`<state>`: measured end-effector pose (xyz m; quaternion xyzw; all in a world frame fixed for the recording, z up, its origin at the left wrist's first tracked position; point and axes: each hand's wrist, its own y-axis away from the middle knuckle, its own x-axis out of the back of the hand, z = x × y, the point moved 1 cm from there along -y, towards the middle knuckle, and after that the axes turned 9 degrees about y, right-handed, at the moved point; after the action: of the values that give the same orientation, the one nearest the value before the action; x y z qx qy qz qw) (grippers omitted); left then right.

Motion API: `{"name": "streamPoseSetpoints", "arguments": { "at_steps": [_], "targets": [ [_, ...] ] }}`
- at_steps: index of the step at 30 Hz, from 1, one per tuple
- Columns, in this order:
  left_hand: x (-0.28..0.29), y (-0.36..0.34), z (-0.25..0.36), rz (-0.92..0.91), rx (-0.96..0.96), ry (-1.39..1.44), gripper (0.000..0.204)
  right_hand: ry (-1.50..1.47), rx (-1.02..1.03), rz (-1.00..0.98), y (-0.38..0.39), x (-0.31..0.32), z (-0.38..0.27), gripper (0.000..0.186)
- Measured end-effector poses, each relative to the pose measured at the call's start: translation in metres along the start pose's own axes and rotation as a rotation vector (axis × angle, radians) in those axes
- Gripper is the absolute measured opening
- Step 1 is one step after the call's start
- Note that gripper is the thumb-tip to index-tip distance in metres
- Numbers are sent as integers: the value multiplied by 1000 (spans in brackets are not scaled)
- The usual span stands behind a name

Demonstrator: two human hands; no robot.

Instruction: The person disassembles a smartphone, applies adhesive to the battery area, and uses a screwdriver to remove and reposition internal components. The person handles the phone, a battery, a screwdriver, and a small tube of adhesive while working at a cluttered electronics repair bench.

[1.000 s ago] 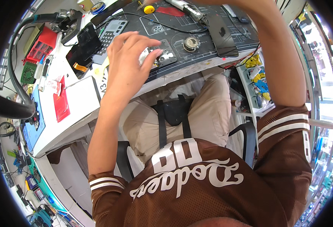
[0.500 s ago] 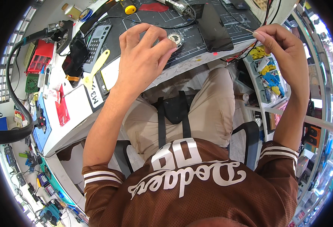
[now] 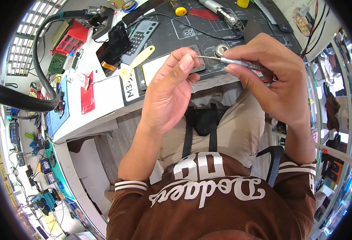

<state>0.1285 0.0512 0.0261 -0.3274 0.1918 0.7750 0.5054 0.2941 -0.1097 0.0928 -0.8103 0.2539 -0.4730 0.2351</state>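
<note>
My right hand [image 3: 278, 76] grips a slim silver screwdriver [image 3: 240, 63] between thumb and fingers, its thin shaft pointing left. The tip reaches the fingertips of my left hand [image 3: 170, 86], which is turned palm inward with thumb and forefinger brought together. Whatever they pinch is too small to make out. Just beyond the screwdriver, a small round dish [image 3: 220, 49] stands on the dark printed work mat [image 3: 172, 40], partly covered by my right fingers. A dark phone-like frame [image 3: 200, 69] lies behind my left fingertips, mostly hidden.
Left of my hands lie a yellow-green brush [image 3: 138, 62], a grey perforated plate [image 3: 142, 42] and a red packet [image 3: 87, 94]. A metal-ended tool [image 3: 224, 15] with a cable, a yellow tape measure-like item [image 3: 179, 9] and a black hose arm [image 3: 28, 100] are around the bench.
My right hand has come in from the right edge of the bench and now holds the screwdriver. My left hand has turned over and left the round dish. The view has shifted.
</note>
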Motion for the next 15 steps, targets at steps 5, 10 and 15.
{"name": "streamPoseSetpoints", "arguments": {
  "at_steps": [5, 10, 15],
  "targets": [
    [3, 6, 0, 12, -51, 114, 30, -5, 9, -10, -3, -9, -14, 23],
    [1, 10, 1, 36, -132, 6, 25, 31, -8, 20, -4, -13, -22, 20],
    [2, 1, -2, 39, -416, -339, 23, -78, -170, -78, -10, -15, -20, 12]
  ]
}}
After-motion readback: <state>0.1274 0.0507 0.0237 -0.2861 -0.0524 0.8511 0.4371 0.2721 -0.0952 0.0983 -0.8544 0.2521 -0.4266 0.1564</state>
